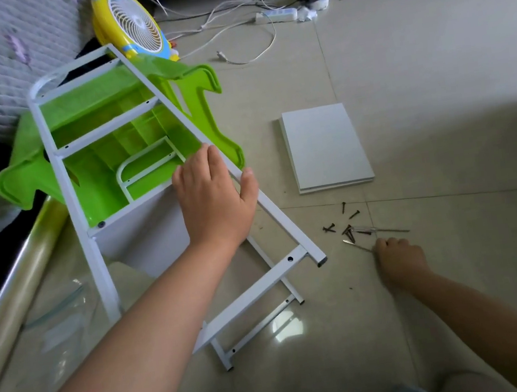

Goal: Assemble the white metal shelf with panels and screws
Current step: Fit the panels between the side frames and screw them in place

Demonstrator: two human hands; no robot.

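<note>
1. The white shelf frame (165, 187) lies tilted on the floor, its upper end propped on a green plastic stool (105, 130), with one panel (144, 232) already fitted inside.
2. The left hand (214, 194) lies on the frame's long rail, fingers straight, thumb hooked over the edge.
3. Right of the frame, the right hand (398, 257) is curled around a thin tool (356, 245) beside the loose screws (347, 227).
4. Spare panels (326, 146) lie stacked beyond the screws.
5. Probably best: keep the frame pinned while fetching one screw, so the holes stay aligned.
</note>
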